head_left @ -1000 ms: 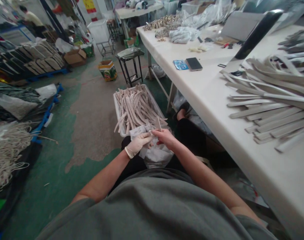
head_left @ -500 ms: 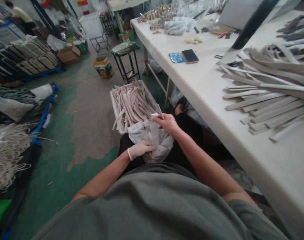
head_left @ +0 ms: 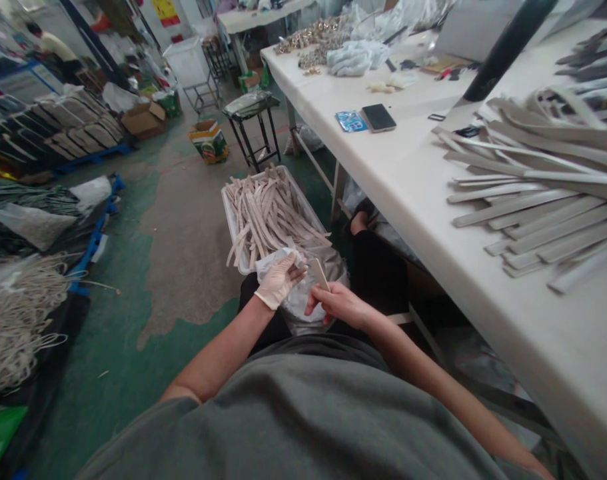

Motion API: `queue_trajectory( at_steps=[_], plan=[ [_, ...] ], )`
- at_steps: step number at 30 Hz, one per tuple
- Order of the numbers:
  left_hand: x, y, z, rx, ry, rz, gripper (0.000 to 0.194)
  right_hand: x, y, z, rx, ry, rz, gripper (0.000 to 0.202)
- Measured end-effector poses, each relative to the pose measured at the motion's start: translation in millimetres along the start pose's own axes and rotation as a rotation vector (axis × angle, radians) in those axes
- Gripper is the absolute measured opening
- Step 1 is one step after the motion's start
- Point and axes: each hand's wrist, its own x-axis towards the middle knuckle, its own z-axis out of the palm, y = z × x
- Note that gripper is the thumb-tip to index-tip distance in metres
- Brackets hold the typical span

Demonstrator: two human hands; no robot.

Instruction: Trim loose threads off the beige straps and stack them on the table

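Compared with half a second ago, the gloved left hand (head_left: 282,280) is up at the near end of the white crate (head_left: 301,195), fingers bent; whether they grip, I cannot tell. The right hand (head_left: 340,303) is lower, pinching a pale strip (head_left: 319,273) just this side of the crate. Rightward from the crate, a white table (head_left: 408,180) bears a blue packet (head_left: 351,121), its print illegible; leftward lies worn green floor (head_left: 118,313).
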Motion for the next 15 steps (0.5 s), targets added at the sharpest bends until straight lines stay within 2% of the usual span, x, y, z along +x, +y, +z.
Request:
queue_trajectory(
  at_steps=[5, 9, 15],
  plan=[
    [-0.7, -11.5, 7.8, 0.013, -0.012, 0.001, 0.026, 5.6, 2.2, 6.2, -0.040, 0.047, 0.010, 0.041],
    [-0.8, -9.8, 7.6, 0.021, -0.024, 0.025, 0.024, 7.4, 10.6, 6.9, -0.036, -0.011, 0.007, 0.039],
    [-3.5, -12.8, 2.7, 0.100, -0.122, 0.044, 0.027, 12.4, 19.7, 7.1, 0.052, -0.082, 0.050, 0.035]
  ],
)
